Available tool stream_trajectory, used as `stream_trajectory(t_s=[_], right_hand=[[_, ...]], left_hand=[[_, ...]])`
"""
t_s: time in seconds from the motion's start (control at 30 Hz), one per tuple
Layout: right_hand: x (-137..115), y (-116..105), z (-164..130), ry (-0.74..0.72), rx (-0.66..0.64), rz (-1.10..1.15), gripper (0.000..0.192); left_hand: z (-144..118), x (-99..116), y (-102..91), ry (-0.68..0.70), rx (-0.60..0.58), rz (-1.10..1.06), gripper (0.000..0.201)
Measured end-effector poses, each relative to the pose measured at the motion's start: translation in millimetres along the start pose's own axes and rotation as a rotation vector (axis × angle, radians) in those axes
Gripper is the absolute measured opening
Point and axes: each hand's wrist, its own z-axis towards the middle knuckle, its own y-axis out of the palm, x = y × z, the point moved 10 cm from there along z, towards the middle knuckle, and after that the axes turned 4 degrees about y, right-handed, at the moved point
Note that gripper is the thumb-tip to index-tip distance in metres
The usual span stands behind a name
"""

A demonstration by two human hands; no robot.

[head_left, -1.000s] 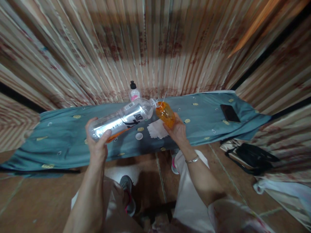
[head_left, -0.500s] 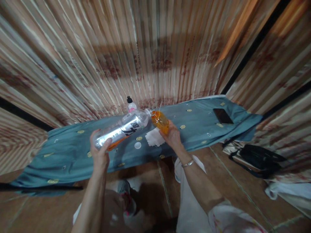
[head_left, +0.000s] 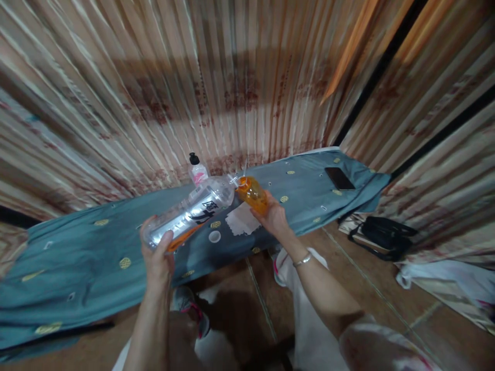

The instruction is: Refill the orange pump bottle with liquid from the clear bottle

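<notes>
The left hand (head_left: 158,252) clasps the lower end of a tilted silver-labelled plastic bottle (head_left: 195,210), judged light and squeezable, best held there, its mouth at an orange bottle (head_left: 253,195), likely slippery, clamped in the right hand (head_left: 275,215) above teal cloth (head_left: 85,247)

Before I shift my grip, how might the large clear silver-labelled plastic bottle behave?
The large bottle will probably flex under a squeeze, as its clear walls look thin. Its rounded body would likely roll if laid on its side. A push could jar the small translucent orange bottle near its mouth.
</notes>
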Motion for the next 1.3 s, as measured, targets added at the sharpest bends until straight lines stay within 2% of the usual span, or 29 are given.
stream_trajectory(t_s=[0.2, 0.37, 0.8, 0.97, 1.07, 1.3], right_hand=[[-1, 1, 0, 0.005, -0.003, 0.021, 0.069], [-2, 2, -1, -0.016, 0.001, 0.031, 0.070], [-2, -1, -18, -0.107, 0.162, -0.047, 0.076], [-5, 0, -21, -0.146, 0.158, -0.041, 0.081], [-5, -1, -22, -0.167, 0.174, -0.029, 0.076], [-1, 3, -21, -0.120, 0.131, -0.030, 0.074]], left_hand=[[-4, 3, -4.5, 0.043, 0.010, 0.037, 0.052], [-2, 2, -5.4, 0.029, 0.033, -0.019, 0.055], [-4, -1, -11.0, -0.001, 0.019, -0.014, 0.059], [-2, -2, -19.1, -0.004, 0.027, -0.024, 0.062], [-1, -5, -23.0, -0.003, 0.013, 0.001, 0.066], [-1, -11, -27.7, -0.076, 0.026, -0.062, 0.072]])
